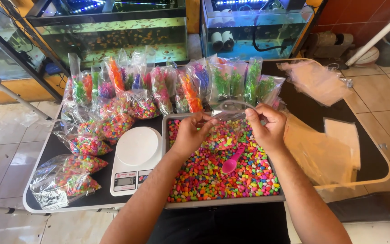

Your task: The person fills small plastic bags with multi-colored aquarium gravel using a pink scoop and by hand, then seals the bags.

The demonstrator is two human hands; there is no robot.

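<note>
aquariums behind, the counter (366,153) carries a gravel tray (224,203); over it left hand (190,133) and right hand (267,126) pinch a floppy, slippery bag (224,131) by its rim, likely bottom-heavy.

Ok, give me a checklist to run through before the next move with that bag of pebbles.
1. Bag held by both hands: ok. The left hand and right hand pinch the top of the clear bag.
2. Bag over the tray: ok. It hangs above the grey tray of coloured pebbles.
3. Bag filled: ok. Pebbles sit in its lower part.
4. Bag mouth closed: cannot tell.
5. Pink scoop out of the hands: ok. It lies on the pebbles.
6. White scale platform free: ok. Nothing lies on it; its reading is too small to tell.
</note>
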